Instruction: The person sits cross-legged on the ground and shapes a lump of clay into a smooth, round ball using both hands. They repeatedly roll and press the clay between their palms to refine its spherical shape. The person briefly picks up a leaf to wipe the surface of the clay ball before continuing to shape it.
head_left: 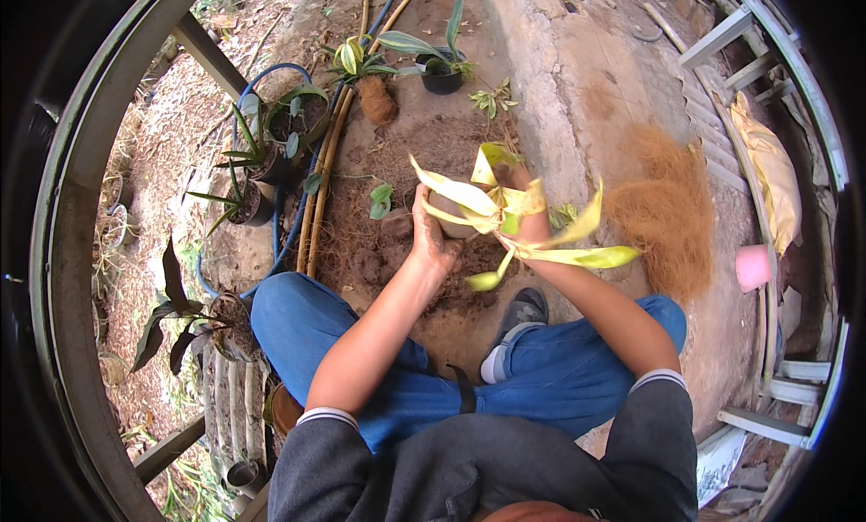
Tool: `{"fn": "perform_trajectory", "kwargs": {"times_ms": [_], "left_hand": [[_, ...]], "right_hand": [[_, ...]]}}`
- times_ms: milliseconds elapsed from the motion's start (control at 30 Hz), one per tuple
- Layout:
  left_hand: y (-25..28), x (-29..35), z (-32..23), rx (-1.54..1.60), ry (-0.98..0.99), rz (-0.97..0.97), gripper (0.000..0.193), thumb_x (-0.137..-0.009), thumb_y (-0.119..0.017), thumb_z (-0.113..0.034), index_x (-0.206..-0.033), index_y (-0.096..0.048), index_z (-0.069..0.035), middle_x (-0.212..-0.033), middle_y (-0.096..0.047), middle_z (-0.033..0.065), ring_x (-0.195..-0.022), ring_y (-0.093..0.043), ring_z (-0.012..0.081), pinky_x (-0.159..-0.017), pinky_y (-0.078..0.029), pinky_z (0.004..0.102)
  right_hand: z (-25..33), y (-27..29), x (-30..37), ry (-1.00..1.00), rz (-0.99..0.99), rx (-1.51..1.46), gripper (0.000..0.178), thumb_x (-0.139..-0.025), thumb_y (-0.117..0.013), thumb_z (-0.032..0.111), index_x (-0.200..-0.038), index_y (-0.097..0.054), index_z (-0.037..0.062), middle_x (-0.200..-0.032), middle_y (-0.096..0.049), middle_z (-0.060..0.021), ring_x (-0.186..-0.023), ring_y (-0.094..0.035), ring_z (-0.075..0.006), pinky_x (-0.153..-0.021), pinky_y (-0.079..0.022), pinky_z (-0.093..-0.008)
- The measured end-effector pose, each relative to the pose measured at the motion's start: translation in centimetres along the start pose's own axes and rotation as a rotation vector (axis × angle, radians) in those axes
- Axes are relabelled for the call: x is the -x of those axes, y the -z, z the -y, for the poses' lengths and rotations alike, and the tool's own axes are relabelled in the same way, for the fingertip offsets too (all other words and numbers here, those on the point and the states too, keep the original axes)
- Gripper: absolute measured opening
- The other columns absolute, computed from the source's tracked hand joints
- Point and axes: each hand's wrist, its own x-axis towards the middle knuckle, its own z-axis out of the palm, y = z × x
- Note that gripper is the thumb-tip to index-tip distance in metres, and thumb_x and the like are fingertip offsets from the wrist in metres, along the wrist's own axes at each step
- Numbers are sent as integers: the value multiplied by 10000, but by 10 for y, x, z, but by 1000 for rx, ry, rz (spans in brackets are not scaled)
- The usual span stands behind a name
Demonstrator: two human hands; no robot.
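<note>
Between my two hands is a potted-size plant with long yellow-green leaves [476, 197], held above a patch of dark loose soil [370, 256]. Its leaves spread out over the right wrist. My left hand [428, 231] is curled against the left side of the plant's rounded grey-brown base [444, 211]; whether that base is a pot or a root ball, I cannot tell. From the right, my right hand [530, 206] closes round the same plant, its fingers mostly hidden by leaves. A small green leafy sprig [382, 201] lies left of my left hand.
Brown coir fibre [666, 211] is heaped at the right on a concrete ledge [541, 80]. Beyond my hands stand a black pot [442, 75] with a striped plant and a coir-wrapped plant [376, 102]. Bamboo poles [327, 184], a blue hose [287, 242] and several potted plants line the left.
</note>
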Motion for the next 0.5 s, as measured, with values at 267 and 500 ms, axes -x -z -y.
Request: {"fn": "perform_trajectory", "kwargs": {"times_ms": [267, 500], "left_hand": [[16, -11, -13, 73, -86, -72, 582, -822, -504, -536, -1162, -522, -65, -1124, -593, 104, -1006, -587, 255, -898, -468, 426], [7, -6, -17, 89, -75, -137, 557, -847, -462, -548, -1204, -512, -123, -1206, -556, 56, -1109, -537, 243, -969, -398, 468]], "right_hand": [[11, 6, 1, -21, 233, 534, 417, -670, -755, 176, -982, -592, -47, -872, -634, -228, -830, -630, -363, -749, -506, -406], [29, 28, -17, 140, 682, 833, 154, -773, -662, 152, -863, -653, 27, -748, -652, -136, -704, -656, -286, -641, -540, -376]]}}
